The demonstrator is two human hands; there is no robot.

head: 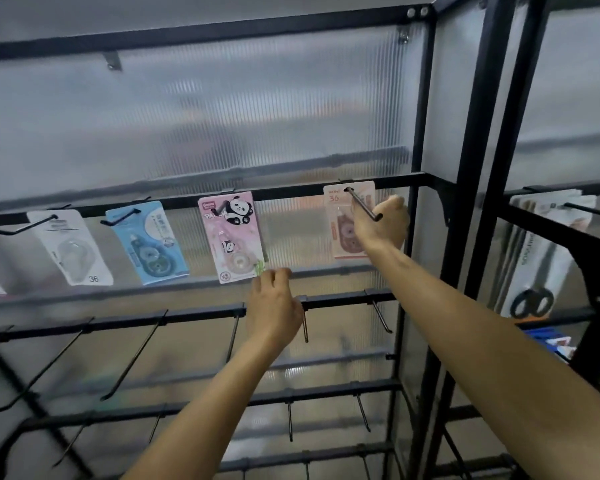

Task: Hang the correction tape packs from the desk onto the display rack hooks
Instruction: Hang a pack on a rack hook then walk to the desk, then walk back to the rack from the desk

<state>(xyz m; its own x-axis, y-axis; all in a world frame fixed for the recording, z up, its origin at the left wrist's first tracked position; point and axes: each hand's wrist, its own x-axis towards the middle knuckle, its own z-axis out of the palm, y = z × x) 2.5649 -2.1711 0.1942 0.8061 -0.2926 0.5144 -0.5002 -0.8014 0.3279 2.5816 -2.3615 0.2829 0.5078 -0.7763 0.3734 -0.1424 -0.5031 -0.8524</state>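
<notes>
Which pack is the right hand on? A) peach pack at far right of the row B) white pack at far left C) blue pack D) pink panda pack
A: the right hand grips the peach pack hanging on the rightmost hook of that row, while the left hand touches the bottom corner of the pink panda pack.

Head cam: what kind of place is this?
Likely a stationery shop display: a black rack with hooks, correction tape packs such as the panda pack hanging on them, and packaged scissors on the next rack.
</notes>
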